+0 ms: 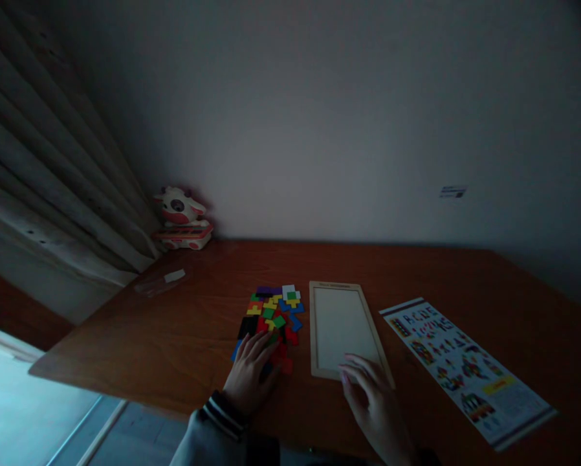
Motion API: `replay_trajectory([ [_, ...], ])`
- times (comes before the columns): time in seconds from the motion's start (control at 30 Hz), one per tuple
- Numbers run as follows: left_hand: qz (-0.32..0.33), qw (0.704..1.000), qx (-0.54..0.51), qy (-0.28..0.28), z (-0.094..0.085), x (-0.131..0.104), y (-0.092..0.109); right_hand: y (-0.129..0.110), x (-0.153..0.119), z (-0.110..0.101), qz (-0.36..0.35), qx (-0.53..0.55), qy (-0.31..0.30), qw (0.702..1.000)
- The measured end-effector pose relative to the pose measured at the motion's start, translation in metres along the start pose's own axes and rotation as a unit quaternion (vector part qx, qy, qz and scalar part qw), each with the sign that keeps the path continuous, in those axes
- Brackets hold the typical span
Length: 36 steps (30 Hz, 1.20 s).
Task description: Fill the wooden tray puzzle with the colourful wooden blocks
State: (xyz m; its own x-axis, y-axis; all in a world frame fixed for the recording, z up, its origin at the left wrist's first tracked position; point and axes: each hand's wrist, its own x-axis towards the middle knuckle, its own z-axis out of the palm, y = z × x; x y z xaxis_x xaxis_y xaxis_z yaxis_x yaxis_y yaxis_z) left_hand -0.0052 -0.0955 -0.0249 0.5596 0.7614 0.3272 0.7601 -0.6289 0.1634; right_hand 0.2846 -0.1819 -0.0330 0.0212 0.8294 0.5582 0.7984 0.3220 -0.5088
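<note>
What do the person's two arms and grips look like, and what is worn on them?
The left grip and the right grip are bare human hands, without gloves. The left arm has a grey-looking sleeve, ending in a dark cuff with pale stripes. The right sleeve cannot be made out clearly in this dim light.

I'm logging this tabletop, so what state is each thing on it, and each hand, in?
Coloured pieces: loose, clustered, partly hidden
Wooden tray: lying flat
Printed sheet: unfolded, face up
Cow toy: upright
Clear wrapping: lying down; too dim to tell if opened
Left hand: open, over the pieces
Right hand: open, at the tray's near right corner
</note>
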Motion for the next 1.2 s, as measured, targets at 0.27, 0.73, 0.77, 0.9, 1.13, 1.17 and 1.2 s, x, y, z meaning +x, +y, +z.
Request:
replay_trajectory([
  [0.27,-0.041,0.999,-0.01,0.006,-0.0032,0.0021,0.0048,0.0032,-0.0015,0.0009,0.022,0.025,-0.008,0.999],
  [0.73,0.014,0.995,-0.076,0.063,-0.0005,-0.0001,0.0073,0.004,-0.0027,-0.0001,-0.001,0.039,-0.016,0.999],
  [0.77,0.016,0.995,-0.073,0.069,-0.0003,-0.0003,0.0072,0.0041,-0.0027,0.0,-0.001,0.038,-0.015,0.999],
  [0.9,0.046,0.992,-0.078,0.087,-0.0022,-0.0001,0.0079,0.005,-0.0031,0.0016,0.0,0.034,-0.015,0.999],
  [1.13,0.128,0.981,-0.111,0.093,-0.0025,-0.0003,0.0085,0.0065,-0.0047,0.001,-0.008,0.037,-0.023,0.999],
  [1.17,0.129,0.981,-0.114,0.09,-0.0017,-0.0002,0.0087,0.0054,-0.004,0.0018,-0.013,0.034,-0.019,0.999],
  [1.2,0.127,0.981,-0.119,0.087,-0.0007,0.0,0.0094,0.0031,-0.0029,0.0034,-0.019,0.031,-0.012,0.999],
])
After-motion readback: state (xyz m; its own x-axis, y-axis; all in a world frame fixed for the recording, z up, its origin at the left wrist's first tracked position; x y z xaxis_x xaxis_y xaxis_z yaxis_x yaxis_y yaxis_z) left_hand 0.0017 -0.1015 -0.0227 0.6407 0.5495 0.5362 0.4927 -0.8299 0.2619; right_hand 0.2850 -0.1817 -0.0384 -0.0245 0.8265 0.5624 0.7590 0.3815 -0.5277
